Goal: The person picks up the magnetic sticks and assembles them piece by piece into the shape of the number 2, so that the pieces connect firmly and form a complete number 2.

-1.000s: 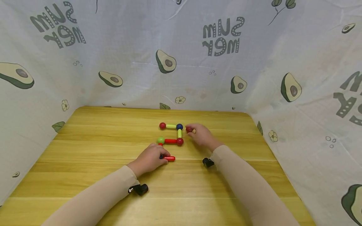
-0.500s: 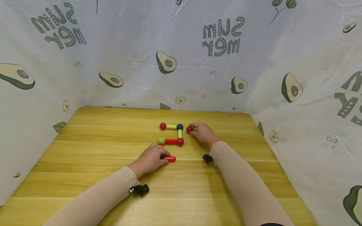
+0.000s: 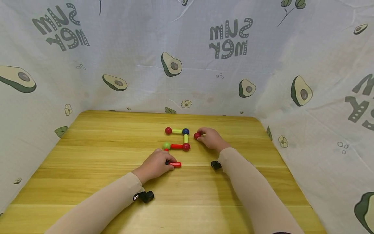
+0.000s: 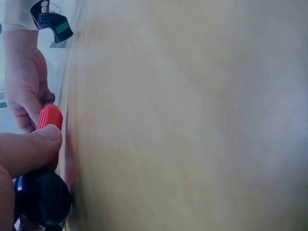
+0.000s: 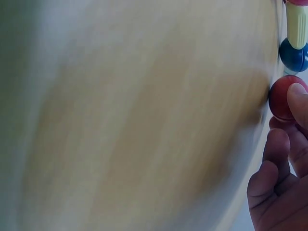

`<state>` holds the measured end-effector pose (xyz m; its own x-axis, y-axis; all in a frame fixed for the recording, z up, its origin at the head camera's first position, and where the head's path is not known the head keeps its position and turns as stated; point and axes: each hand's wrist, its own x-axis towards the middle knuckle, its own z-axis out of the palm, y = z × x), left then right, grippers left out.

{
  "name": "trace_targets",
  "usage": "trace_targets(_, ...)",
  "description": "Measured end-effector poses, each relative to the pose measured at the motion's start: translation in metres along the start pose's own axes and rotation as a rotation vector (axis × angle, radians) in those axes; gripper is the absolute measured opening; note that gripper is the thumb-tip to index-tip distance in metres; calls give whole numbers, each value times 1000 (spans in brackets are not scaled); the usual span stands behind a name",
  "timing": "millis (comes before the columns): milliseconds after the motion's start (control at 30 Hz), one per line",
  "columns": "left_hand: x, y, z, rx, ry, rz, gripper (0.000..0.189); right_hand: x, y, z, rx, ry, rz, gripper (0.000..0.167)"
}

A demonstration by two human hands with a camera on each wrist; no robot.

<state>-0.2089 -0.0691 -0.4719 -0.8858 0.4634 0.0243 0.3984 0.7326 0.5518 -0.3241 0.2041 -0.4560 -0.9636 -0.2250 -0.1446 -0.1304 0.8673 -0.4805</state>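
My left hand (image 3: 155, 166) grips the near end of a chain of magnetic sticks and balls. Its thumb presses on a red stick (image 4: 50, 117), beside a dark blue ball (image 4: 43, 197) partly hidden by the fingers. From there another red stick (image 3: 166, 149) leads to a lime green ball (image 3: 167, 146). The chain carries on through a red stick (image 3: 176, 146), a dark red ball (image 3: 186, 147), a yellow-green stick (image 3: 186, 138) and a blue ball (image 3: 185, 131). Just right of that blue ball, my right hand (image 3: 212, 139) pinches a loose red ball (image 5: 283, 98) between thumb and fingers.
The chain's far end is a yellow-green stick (image 3: 177, 131) with a red ball (image 3: 168, 130) on its left. All lies on a wooden table (image 3: 117, 136). A white cloth (image 3: 140, 87) printed with avocados hangs behind and at both sides. Each wrist bears a black camera (image 3: 145, 196).
My right hand has shifted slightly right and nearer to me with the red ball, widening the gap to the blue ball. The left hand and the chain stay in place.
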Motion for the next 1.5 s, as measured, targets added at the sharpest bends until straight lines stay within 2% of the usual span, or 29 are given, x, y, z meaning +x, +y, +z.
trace_targets(400, 0, 2, -1, -17, -4, -13, 18, -17, 5, -5, 64, -15, -13, 30)
trace_targets(667, 3, 1, 0, -20, 9, -27, 18, -31, 11, -4, 79, -62, -46, 35)
trace_targets(900, 6, 1, -1, -33, 5, -47, 17, -47, 7, 2, 78, -103, -44, 34)
trace_targets(1067, 9, 2, -1, -34, 1, -53, 17, -57, 3, 8, 76, -111, -74, 35)
trace_targets(1500, 22, 1, 0, -45, -3, -56, 17, -69, -15, 25, 176, -162, -98, 29)
